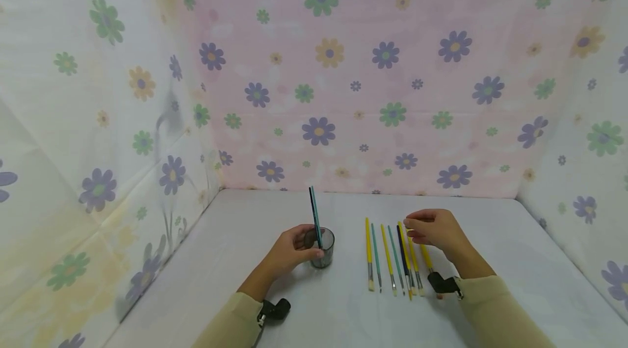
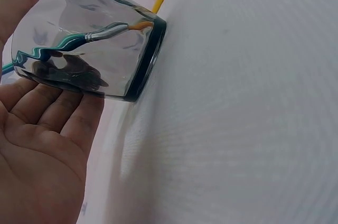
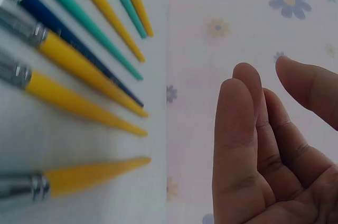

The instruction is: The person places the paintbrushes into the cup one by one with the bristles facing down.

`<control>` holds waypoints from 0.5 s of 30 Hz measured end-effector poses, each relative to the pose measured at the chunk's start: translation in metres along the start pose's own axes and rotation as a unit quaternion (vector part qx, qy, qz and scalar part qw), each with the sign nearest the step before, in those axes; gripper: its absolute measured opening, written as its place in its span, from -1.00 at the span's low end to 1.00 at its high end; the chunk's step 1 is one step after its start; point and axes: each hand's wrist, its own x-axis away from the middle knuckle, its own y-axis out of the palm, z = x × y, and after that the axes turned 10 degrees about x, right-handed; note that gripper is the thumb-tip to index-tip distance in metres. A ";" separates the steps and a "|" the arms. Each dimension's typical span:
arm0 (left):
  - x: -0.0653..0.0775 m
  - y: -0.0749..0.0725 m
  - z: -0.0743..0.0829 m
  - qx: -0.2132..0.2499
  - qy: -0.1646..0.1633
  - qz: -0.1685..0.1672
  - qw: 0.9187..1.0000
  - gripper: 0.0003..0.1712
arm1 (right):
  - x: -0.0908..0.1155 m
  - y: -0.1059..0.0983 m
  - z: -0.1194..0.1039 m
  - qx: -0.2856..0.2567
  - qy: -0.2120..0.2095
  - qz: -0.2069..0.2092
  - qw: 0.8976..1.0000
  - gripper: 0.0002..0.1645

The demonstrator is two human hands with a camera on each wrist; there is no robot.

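Note:
My left hand (image 1: 289, 251) holds a clear drinking glass (image 1: 327, 254) upright, thumb on one side and fingers on the other. Two slim paintbrushes (image 1: 314, 209), one dark-handled and one teal, lean inside it with their handles sticking out above the rim. In the left wrist view, brush ends show distorted through the glass (image 2: 119, 57). My right hand (image 1: 434, 231) hovers by the handle tips of a row of paintbrushes, its thumb apart from the fingers and nothing between them. Closest to it lies a thick yellow brush (image 3: 90, 175) at the row's right end.
Several more brushes lie side by side on the white table (image 1: 196, 271), among them a yellow one (image 1: 369, 244) at the left end, a teal one (image 1: 376, 252) and a dark blue one (image 3: 68, 36). Flower-patterned cloth (image 1: 363, 70) encloses the back and sides.

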 end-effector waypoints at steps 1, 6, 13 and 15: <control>0.000 0.000 0.000 0.001 0.000 0.000 1.000 -0.25 | 0.001 -0.002 0.003 -0.001 0.002 0.003 1.000 -0.38; 0.001 0.001 0.001 0.002 -0.004 0.000 1.000 -0.24 | 0.005 -0.013 0.016 -0.010 0.017 0.004 1.000 -0.31; 0.000 0.001 0.001 -0.003 -0.004 -0.001 1.000 -0.24 | 0.006 -0.022 0.029 -0.020 0.066 0.006 0.998 -0.27; 0.000 0.000 0.001 -0.002 -0.005 0.001 1.000 -0.24 | 0.004 -0.022 0.032 -0.016 0.078 0.002 0.997 -0.30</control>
